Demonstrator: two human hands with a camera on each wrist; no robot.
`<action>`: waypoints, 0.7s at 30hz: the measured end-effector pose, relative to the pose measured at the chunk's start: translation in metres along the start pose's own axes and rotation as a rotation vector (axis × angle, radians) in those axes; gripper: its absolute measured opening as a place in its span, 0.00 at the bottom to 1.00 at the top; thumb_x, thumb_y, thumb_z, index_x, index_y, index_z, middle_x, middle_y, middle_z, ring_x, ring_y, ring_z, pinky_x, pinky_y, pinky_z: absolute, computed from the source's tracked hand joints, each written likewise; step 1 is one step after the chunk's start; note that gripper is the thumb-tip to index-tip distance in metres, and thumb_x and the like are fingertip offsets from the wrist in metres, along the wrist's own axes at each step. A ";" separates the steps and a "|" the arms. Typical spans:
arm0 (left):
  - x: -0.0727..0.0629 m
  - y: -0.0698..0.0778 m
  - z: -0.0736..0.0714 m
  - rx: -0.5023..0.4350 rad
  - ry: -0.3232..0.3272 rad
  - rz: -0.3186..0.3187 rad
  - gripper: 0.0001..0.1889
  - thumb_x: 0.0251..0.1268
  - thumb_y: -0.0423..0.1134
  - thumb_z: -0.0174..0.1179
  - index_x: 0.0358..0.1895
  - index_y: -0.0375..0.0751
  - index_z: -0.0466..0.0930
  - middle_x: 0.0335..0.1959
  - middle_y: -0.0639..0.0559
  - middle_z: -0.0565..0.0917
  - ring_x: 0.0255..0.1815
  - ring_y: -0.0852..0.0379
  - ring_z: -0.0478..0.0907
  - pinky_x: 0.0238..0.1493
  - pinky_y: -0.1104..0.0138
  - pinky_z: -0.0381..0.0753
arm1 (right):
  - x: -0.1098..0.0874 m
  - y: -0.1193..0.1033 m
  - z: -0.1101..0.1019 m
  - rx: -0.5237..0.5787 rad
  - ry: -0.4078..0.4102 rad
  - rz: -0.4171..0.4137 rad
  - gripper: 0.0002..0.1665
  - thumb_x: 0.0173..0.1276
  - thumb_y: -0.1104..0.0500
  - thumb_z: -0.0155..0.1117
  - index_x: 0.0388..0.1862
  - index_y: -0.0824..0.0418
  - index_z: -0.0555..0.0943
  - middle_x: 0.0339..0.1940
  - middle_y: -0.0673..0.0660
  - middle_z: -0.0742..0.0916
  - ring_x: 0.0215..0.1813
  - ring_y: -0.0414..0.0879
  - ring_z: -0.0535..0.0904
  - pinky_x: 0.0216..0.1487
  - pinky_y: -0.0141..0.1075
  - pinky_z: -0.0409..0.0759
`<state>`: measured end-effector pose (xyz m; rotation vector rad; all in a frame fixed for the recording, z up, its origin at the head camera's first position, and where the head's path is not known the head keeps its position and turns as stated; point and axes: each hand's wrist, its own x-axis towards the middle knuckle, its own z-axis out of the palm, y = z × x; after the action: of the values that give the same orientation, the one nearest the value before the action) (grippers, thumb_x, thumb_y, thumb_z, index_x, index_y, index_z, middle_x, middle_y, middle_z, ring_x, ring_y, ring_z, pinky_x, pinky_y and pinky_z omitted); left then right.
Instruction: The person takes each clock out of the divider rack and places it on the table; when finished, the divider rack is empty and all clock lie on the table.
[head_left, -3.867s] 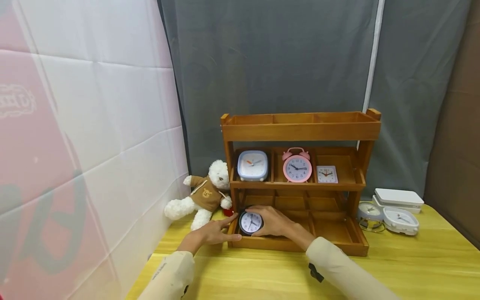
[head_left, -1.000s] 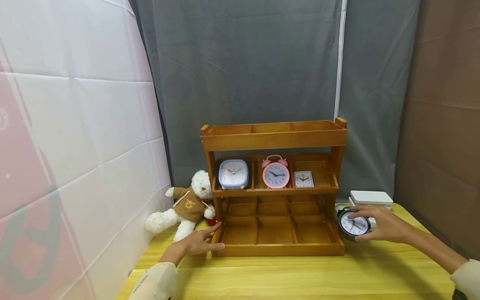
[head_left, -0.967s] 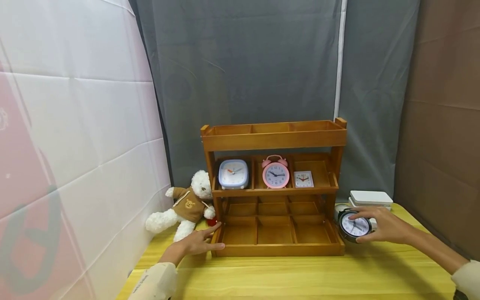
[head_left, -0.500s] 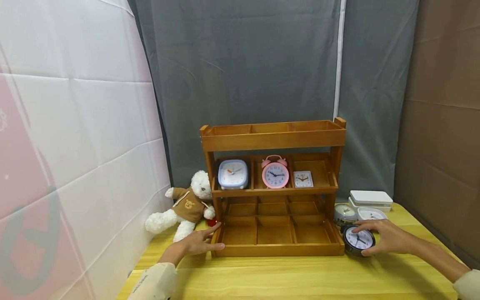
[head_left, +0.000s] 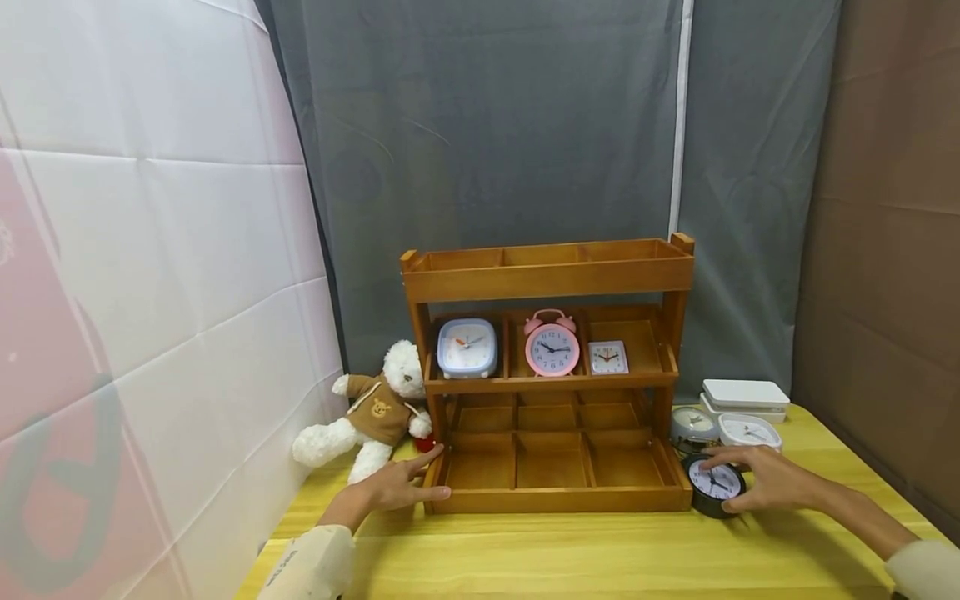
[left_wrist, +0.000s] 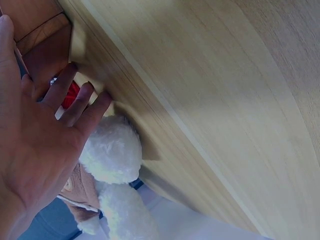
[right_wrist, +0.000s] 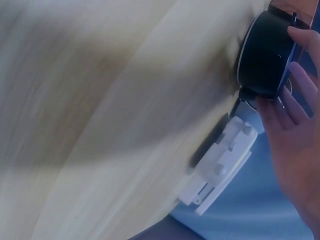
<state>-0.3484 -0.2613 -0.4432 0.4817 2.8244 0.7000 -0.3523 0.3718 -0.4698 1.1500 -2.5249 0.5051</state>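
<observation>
In the head view my right hand [head_left: 783, 479] grips a round black alarm clock [head_left: 718, 482], thumb at its lower edge and fingers at the top. The clock leans back on the table, just right of the wooden shelf [head_left: 557, 501]. From the right wrist, the dark back of the clock [right_wrist: 266, 54] shows between thumb and fingers. My left hand [head_left: 381, 487] touches the lower left corner of the shelf with its fingers extended. On the middle tier stand a blue-rimmed clock [head_left: 467, 348], a pink twin-bell alarm clock [head_left: 552, 353] and a small white square clock [head_left: 608, 357].
Behind the black clock are a grey clock [head_left: 693, 423], a white clock [head_left: 750, 431] and stacked white boxes [head_left: 746, 393]. A white teddy bear [head_left: 386, 408] in a brown hoodie leans at the shelf's left. A pale wall hanging [head_left: 187, 250] borders the left side.
The black clock has gone from the shelf's lower left compartment to the right of the shelf, then down to the table in my right hand. My left hand has stayed at the corner.
</observation>
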 end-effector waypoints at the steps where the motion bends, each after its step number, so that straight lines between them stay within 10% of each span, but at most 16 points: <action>1: 0.000 0.000 0.000 -0.001 0.000 0.002 0.49 0.65 0.69 0.64 0.84 0.54 0.57 0.67 0.33 0.79 0.69 0.34 0.75 0.69 0.37 0.68 | 0.000 0.000 0.000 -0.003 -0.005 -0.002 0.31 0.48 0.48 0.86 0.55 0.46 0.88 0.57 0.64 0.88 0.56 0.40 0.83 0.45 0.36 0.86; 14: -0.001 0.001 0.001 -0.002 0.002 -0.004 0.49 0.65 0.69 0.64 0.84 0.54 0.57 0.67 0.33 0.79 0.68 0.34 0.76 0.70 0.37 0.68 | 0.003 -0.014 -0.009 0.015 0.029 0.039 0.31 0.58 0.47 0.83 0.60 0.51 0.86 0.58 0.58 0.88 0.59 0.41 0.83 0.49 0.39 0.85; 21: 0.000 -0.001 0.001 -0.009 0.001 0.000 0.49 0.65 0.69 0.64 0.84 0.52 0.57 0.66 0.33 0.79 0.68 0.34 0.77 0.69 0.37 0.69 | 0.023 -0.031 -0.024 -0.043 0.209 0.010 0.31 0.54 0.53 0.86 0.58 0.56 0.87 0.53 0.52 0.91 0.54 0.41 0.87 0.48 0.37 0.87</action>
<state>-0.3482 -0.2618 -0.4447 0.4795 2.8214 0.7124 -0.3401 0.3481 -0.4333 1.0136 -2.3523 0.5404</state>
